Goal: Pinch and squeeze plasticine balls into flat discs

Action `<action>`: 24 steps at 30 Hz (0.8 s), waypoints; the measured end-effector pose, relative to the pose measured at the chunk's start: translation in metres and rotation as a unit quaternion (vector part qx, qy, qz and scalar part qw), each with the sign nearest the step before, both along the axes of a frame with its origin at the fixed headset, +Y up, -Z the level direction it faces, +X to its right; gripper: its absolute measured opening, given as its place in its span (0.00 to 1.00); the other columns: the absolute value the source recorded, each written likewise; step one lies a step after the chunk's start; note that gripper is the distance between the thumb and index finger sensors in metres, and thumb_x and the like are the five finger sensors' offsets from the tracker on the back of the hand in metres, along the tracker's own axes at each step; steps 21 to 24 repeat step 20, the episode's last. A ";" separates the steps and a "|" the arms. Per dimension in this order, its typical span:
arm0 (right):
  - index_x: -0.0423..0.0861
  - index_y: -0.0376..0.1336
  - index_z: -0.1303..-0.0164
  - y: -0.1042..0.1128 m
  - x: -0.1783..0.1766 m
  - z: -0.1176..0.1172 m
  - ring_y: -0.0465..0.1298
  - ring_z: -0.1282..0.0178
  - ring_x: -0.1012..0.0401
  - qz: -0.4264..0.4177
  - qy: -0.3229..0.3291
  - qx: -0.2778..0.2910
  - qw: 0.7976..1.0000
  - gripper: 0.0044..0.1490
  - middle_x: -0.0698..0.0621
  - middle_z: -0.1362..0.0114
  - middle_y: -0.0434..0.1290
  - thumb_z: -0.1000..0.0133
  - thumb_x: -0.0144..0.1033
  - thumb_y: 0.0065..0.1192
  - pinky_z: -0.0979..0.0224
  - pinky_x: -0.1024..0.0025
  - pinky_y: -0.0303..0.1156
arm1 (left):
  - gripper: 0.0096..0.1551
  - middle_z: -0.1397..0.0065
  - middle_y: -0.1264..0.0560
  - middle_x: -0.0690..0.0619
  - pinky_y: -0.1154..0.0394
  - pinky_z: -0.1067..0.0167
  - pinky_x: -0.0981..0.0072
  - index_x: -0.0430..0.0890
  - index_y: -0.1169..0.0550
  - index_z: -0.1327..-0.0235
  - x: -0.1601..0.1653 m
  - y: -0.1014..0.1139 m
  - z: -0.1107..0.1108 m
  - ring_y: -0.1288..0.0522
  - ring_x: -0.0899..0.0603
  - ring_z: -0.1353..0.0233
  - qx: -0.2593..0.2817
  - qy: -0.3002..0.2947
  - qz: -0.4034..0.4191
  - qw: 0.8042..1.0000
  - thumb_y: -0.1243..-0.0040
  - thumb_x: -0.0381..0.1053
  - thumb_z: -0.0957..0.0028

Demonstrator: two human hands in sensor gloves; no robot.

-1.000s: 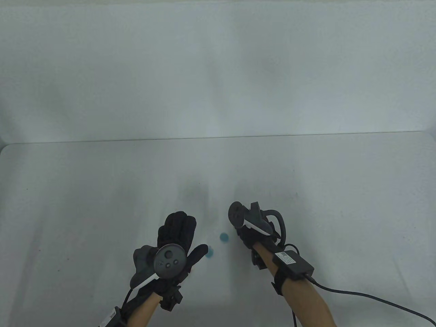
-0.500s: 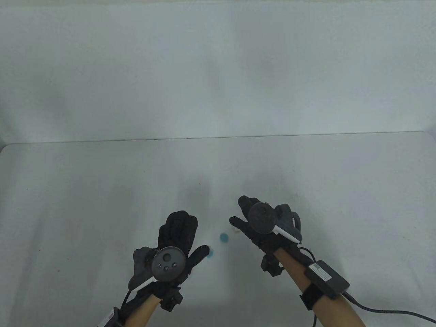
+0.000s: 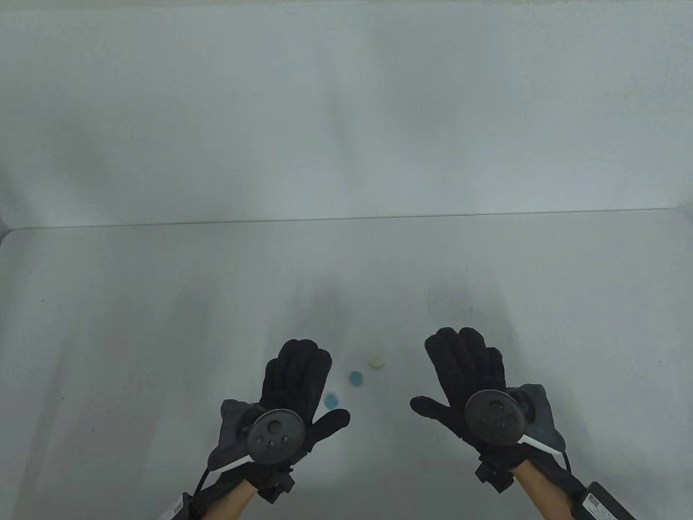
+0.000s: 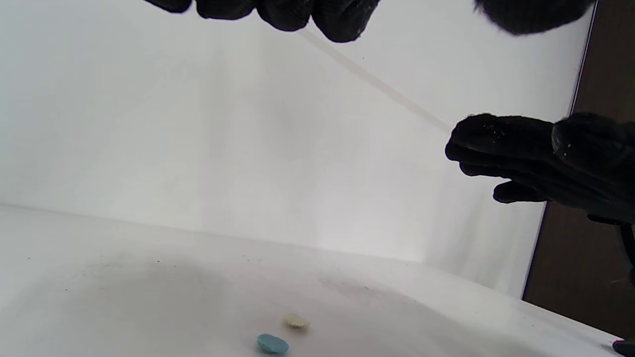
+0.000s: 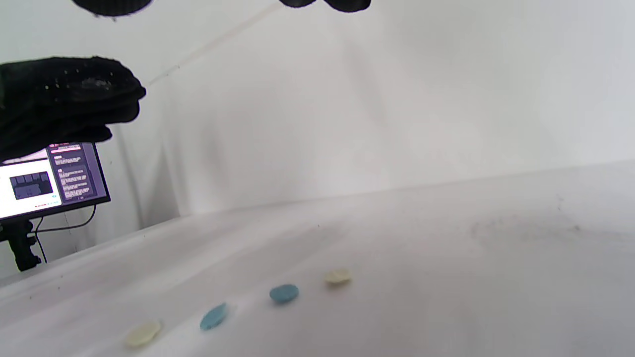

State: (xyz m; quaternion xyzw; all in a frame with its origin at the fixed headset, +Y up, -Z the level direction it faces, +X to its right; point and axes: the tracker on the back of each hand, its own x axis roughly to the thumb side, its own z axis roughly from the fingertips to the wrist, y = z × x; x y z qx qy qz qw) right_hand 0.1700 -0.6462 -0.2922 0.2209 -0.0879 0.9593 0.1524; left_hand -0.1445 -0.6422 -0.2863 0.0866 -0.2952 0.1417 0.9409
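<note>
Near the front edge of the white table [image 3: 162, 303] we see both gloved hands held palm-down above the surface, fingers pointing toward the far side. Our left hand [image 3: 295, 387] is spread flat with its thumb stuck out to the right, and it holds nothing. Our right hand [image 3: 465, 379] is likewise spread, thumb out to the left, touching no plasticine. Each hand carries a round tracker on its back.

Between the hands lie the flattened plasticine pieces, each resting flat on the table with its broad face up. From the table view we count three: a cream disc [image 3: 376, 362] farthest from us, a blue disc [image 3: 355, 378] just near-left of it, and a paler blue disc [image 3: 331, 401] nearer still, close beside the left hand's fingers. They form a short diagonal line running from far right to near left, each apart from the next.

From the right wrist view we count four in that row: cream disc [image 5: 338, 276], blue disc [image 5: 284, 293], a more oval paler blue disc [image 5: 214, 317], and a second cream disc [image 5: 143, 333] at the near end. So two cream and two blue. The left wrist view catches only two.

A lit monitor [image 5: 49, 178] stands beyond the table's left side.
</note>
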 end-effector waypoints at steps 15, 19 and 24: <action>0.43 0.39 0.11 -0.014 0.011 -0.001 0.43 0.12 0.33 -0.006 -0.009 -0.002 1.000 0.59 0.39 0.08 0.43 0.42 0.73 0.40 0.24 0.23 0.45 | 0.56 0.15 0.54 0.30 0.50 0.26 0.30 0.35 0.48 0.15 0.002 -0.006 -0.003 0.55 0.21 0.17 -0.012 0.011 -0.017 1.000 0.56 0.70 0.44; 0.43 0.39 0.11 -0.014 0.011 -0.002 0.43 0.12 0.33 -0.009 -0.006 -0.004 1.000 0.59 0.39 0.08 0.43 0.41 0.73 0.40 0.24 0.23 0.45 | 0.56 0.15 0.54 0.30 0.50 0.26 0.30 0.35 0.48 0.14 0.001 -0.006 -0.004 0.55 0.21 0.17 -0.015 0.015 -0.016 1.000 0.56 0.70 0.44; 0.43 0.39 0.11 -0.014 0.011 -0.002 0.43 0.12 0.33 -0.009 -0.006 -0.004 1.000 0.59 0.39 0.08 0.43 0.42 0.73 0.40 0.24 0.23 0.45 | 0.56 0.15 0.54 0.30 0.50 0.26 0.30 0.35 0.48 0.14 0.000 -0.006 -0.005 0.55 0.21 0.17 -0.016 0.016 -0.016 1.000 0.56 0.70 0.44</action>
